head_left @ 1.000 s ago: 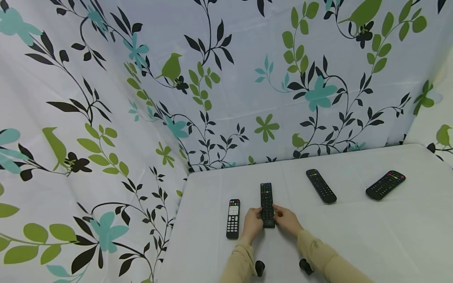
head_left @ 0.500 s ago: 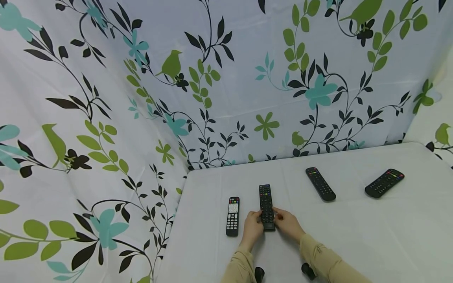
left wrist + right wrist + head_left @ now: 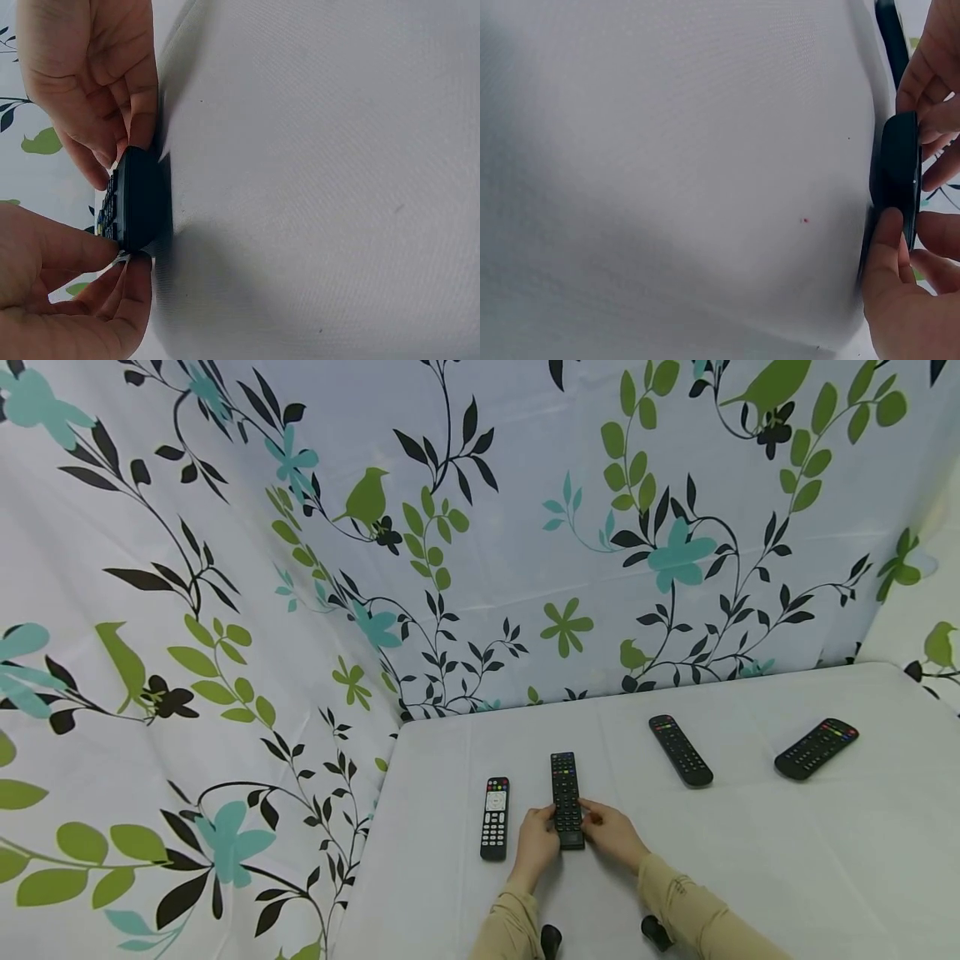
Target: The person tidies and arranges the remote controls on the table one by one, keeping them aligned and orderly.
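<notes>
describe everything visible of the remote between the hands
The black remote is slim, straight and plastic-looking, with rows of small buttons, a few coloured, and a plain near end. It is face up, pointing away from the viewer, right of the white-keyed remote. The left hand and right hand grip its long sides near that end; whether it touches the table is unclear.
</notes>
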A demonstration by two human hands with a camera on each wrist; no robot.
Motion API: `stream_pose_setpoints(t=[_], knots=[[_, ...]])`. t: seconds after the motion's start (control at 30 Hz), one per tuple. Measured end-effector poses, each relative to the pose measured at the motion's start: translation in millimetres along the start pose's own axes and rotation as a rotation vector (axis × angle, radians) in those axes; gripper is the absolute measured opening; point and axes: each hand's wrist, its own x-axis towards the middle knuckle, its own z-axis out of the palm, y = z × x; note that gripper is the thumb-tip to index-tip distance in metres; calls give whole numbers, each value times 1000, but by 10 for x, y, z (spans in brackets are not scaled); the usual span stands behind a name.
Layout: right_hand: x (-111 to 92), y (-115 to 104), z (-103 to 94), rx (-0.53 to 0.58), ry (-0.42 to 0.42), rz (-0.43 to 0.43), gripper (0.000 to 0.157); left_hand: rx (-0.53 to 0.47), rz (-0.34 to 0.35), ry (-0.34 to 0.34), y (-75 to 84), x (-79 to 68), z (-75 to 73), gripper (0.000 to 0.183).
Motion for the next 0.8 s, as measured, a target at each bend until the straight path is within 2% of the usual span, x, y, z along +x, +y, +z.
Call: stream_pose_setpoints(t=[0.1, 0.23, 0.4, 0.6, 0.8], knots=[[-4, 2, -49, 3, -11, 17, 43, 15, -15, 3, 36, 1, -13, 42], [-12, 19, -161, 17, 6, 19, 38, 46, -7, 55, 114, -5, -17, 38], [16, 74, -410, 65, 46, 19, 38, 9, 21, 91, 307, 28, 34, 32], [95, 174, -821, 70, 113, 10, 38, -93, 76, 58, 644, 201, 229, 31], [201, 273, -1210, 19, 206, -5, 38, -160, 64, -18, 983, 338, 494, 35]])
